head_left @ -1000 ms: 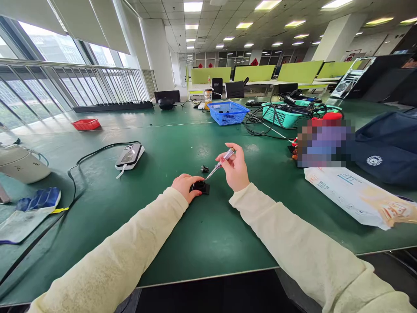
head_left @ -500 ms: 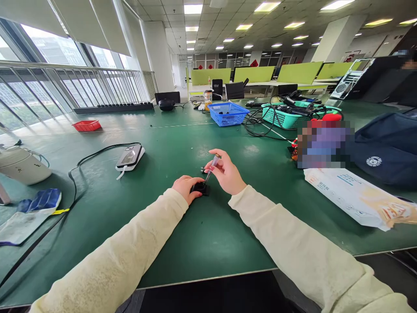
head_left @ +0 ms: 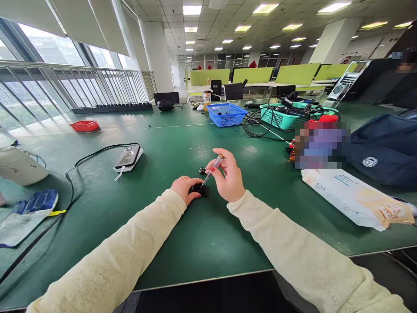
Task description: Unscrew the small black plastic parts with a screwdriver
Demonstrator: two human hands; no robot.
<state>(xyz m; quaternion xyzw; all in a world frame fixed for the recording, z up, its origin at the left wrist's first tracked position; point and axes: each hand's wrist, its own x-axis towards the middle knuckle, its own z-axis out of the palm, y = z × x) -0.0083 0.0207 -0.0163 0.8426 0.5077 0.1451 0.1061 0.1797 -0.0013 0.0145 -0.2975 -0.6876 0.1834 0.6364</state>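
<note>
Black part (head_left: pixel 204 191) on counter (head_left: pixel 182 261), my left grip (head_left: pixel 183 189) clamped on its left side. Right grip (head_left: pixel 228 177) closed round the screwdriver (head_left: pixel 215 165) — shaft slanting down-left, tip at the part, handle up-right.

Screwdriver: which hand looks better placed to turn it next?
Right, I'd judge: the right hand holds the screwdriver by its handle, tip down at the black part, while the left hand grips that part's side.
</note>
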